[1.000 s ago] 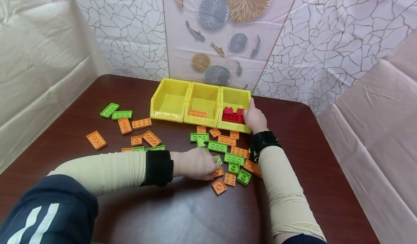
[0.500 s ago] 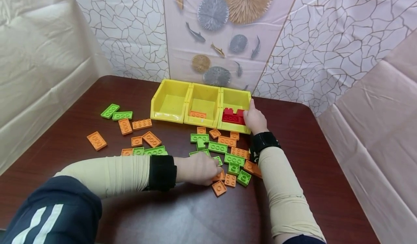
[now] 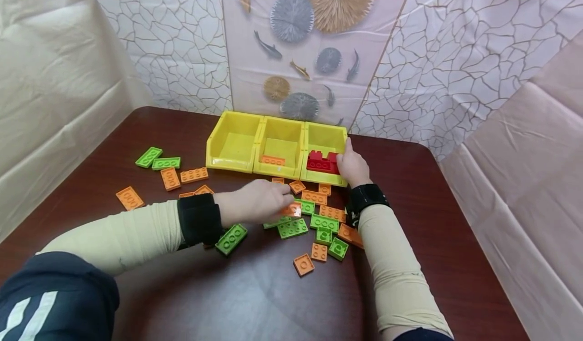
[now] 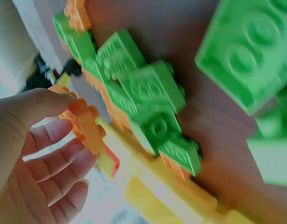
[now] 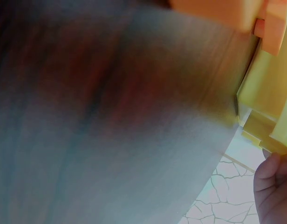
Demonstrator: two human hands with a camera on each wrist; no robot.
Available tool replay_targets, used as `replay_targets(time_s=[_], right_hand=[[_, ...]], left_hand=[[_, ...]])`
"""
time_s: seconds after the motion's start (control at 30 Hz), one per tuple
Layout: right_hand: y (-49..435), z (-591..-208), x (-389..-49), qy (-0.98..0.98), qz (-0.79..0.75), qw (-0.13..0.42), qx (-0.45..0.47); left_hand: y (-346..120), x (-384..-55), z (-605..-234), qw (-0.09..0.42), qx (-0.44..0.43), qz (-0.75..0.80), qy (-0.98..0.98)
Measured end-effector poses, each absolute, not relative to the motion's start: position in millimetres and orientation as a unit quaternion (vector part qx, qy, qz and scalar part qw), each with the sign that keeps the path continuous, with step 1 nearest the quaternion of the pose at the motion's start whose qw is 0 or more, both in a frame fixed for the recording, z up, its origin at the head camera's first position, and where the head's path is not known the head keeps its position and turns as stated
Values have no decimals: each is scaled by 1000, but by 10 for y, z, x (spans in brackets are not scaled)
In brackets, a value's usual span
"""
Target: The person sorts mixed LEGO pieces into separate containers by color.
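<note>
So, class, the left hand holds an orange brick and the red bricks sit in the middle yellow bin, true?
Not quite: the red bricks sit in the rightmost yellow bin, as the head view shows; the left hand does hold an orange brick.

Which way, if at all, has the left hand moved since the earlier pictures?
Yes. In the head view, the left hand, pinching an orange brick, has moved forward and slightly left, closer to the yellow bins.

Noted in front of yellow bins (image 3: 234, 146): orange brick (image 3: 292, 210) part-hidden by left hand (image 3: 255, 202). Right wrist view, at bins: blurred tabletop (image 5: 111, 116), cropped right hand (image 5: 275, 189).
</note>
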State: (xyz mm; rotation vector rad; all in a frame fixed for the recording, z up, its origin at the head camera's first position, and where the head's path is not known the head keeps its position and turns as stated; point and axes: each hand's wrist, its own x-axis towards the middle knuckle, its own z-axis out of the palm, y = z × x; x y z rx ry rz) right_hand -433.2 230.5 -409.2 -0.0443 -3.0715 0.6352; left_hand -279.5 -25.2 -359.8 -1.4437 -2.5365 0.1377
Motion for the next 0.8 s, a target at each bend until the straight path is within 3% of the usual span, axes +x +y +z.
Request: replay_targets(time_s=[0.2, 0.43, 0.57, 0.8], right_hand=[[2291, -4080, -4313, -980, 199, 9, -16], [2315, -4079, -4290, -981, 194, 11, -25], [2298, -4109, -4280, -980, 198, 11, -23], [2290, -4091, -4255, -980, 197, 26, -22]], left_hand=[[-414, -3069, -3530, 114, -449, 7, -886], [-400, -3752, -3471, 94, -333, 4, -938], [-366, -4057, -3518, 65, -273, 37, -959], [-295, -4286, -3637, 20, -241, 47, -969]])
